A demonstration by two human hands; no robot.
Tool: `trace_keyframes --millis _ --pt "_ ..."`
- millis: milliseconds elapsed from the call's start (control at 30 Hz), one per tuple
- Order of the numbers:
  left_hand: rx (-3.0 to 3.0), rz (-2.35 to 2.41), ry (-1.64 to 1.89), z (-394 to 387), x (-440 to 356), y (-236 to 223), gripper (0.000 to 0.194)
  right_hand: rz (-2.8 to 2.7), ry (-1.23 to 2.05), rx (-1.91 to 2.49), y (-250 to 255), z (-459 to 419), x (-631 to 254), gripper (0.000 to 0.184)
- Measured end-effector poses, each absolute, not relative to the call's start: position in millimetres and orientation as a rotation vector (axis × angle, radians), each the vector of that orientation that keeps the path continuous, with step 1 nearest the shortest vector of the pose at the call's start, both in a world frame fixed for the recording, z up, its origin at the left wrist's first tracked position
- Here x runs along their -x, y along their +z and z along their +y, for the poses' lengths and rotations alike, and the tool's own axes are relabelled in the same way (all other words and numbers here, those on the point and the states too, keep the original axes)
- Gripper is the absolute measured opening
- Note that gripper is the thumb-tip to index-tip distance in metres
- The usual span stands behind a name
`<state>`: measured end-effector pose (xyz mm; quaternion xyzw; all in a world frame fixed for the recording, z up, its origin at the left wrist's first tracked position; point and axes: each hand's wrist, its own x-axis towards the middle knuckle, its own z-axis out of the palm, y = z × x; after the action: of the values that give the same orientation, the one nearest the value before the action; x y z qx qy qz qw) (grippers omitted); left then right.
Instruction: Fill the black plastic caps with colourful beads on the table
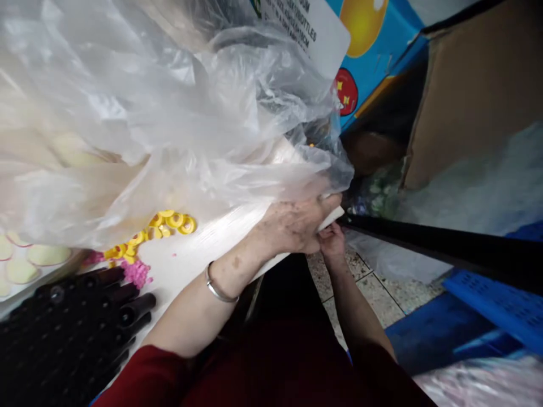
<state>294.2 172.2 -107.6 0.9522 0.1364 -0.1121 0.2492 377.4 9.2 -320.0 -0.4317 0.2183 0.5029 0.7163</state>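
My left hand, a silver bangle on its wrist, reaches across to the corner of the white tabletop. Its fingers are bent and pressed together there, partly under a sheet of clear plastic; what they hold, if anything, is hidden. Just below that corner is my right hand, fingers curled up close to the table's edge and to the left hand. Whether something small is between them cannot be made out. Yellow ring-shaped pieces and small pink pieces lie on the tabletop to the left.
Many black tubes are piled at lower left, beside a tray of pale round pieces. A blue printed box stands behind the plastic. On the right are a brown carton, a black bar and a blue plastic stool or crate.
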Motion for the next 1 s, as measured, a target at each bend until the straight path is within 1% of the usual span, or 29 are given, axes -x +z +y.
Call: trace_keyframes --millis 67,167,267,333,400,467,567,633,700,767,833,900,933,1000 --pt "-2.605 0.394 -0.317 172.0 -294.9 -106.5 0.067 0.405 1.152 0.931 -297.2 -13.5 -366.8 0.035" --pt "-2.628 0.433 -0.322 172.3 -295.7 -105.1 0.065 0.052 1.156 0.962 -245.8 -42.9 -361.7 0.042" --pt "-2.668 0.419 -0.291 172.9 -295.8 -104.5 0.063 -0.265 0.963 1.158 -194.4 -61.2 -362.9 0.037" --pt "-2.7 0.408 -0.263 173.4 -295.2 -104.6 0.063 -0.379 0.805 1.263 -168.2 -69.5 -363.1 0.037" --pt "-2.732 0.407 -0.234 173.9 -294.4 -104.6 0.062 -0.407 0.706 1.272 -148.8 -75.9 -360.4 0.038" --pt "-2.758 0.413 -0.207 174.2 -294.2 -104.0 0.061 -0.349 0.72 1.18 -134.3 -80.5 -354.4 0.037" --pt "-2.771 0.439 -0.158 171.8 -295.1 -100.1 0.066 -0.167 0.899 0.953 -119.1 -82.7 -342.6 0.042" --pt "-2.753 0.486 -0.059 164.3 -293.1 -95.0 0.069 -0.058 1.001 0.833 -112.3 -80.8 -335.6 0.045" --pt "-2.657 0.5 0.131 148.8 -285.0 -86.8 0.06 -0.01 1.051 0.754 -107.0 -77.8 -329.2 0.045" --pt "-2.44 0.433 0.33 124.9 -268.1 -75.7 0.042 -0.008 1.08 0.698 -102.3 -76.0 -321.2 0.043" --pt "-2.155 0.332 0.411 96.5 -243.4 -66.5 0.03 -0.012 1.104 0.654 -99.5 -76.5 -310.1 0.039" --pt "-1.979 0.178 0.398 71.3 -216.8 -67.6 0.027 0.01 1.13 0.615 -102.8 -77.9 -297.5 0.036" --pt "-1.929 0.168 0.388 62.3 -205.3 -73.1 0.027 0.01 1.177 0.609 -107.2 -78.0 -291.7 0.035" --pt "-1.799 0.26 0.37 52.2 -188.3 -89.7 0.031 -0.012 1.276 0.596 -118.4 -77.1 -282.1 0.04"
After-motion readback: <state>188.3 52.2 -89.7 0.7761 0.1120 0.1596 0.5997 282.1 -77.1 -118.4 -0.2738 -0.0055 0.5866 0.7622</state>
